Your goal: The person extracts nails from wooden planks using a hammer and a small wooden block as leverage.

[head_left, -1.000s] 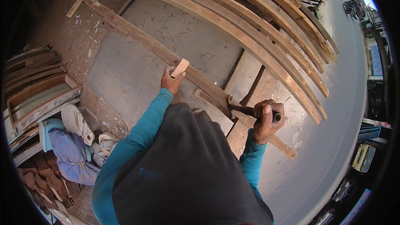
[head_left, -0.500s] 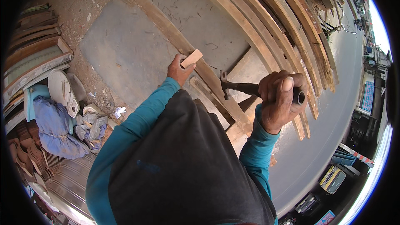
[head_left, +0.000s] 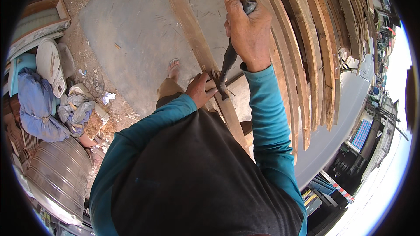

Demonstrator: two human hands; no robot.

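My right hand point(head_left: 253, 32) is closed around the handle of a claw hammer point(head_left: 229, 57), its thumb pointing up along the grip. The hammer's head is down at a long wooden plank point(head_left: 192, 30), right beside a small wooden block point(head_left: 211, 85). That block is pressed on the plank by my left hand point(head_left: 200, 91), whose fingers are closed on it. What lies directly under the hammer head is too small and covered to make out. The plank runs from the top of the view down toward my lap.
Long boards point(head_left: 302, 39) are stacked to the right, beyond my right arm. A grey sheet point(head_left: 127, 39) with scattered bent nails lies under the plank. My foot point(head_left: 173, 67) rests on it. To the left are a tied blue bundle point(head_left: 39, 105) and a ribbed metal drum point(head_left: 59, 172).
The hammer has gone from level and raised to steeply tilted, its head now at the plank by the block. My right hand moved up and left; the left hand with the block moved down the plank.
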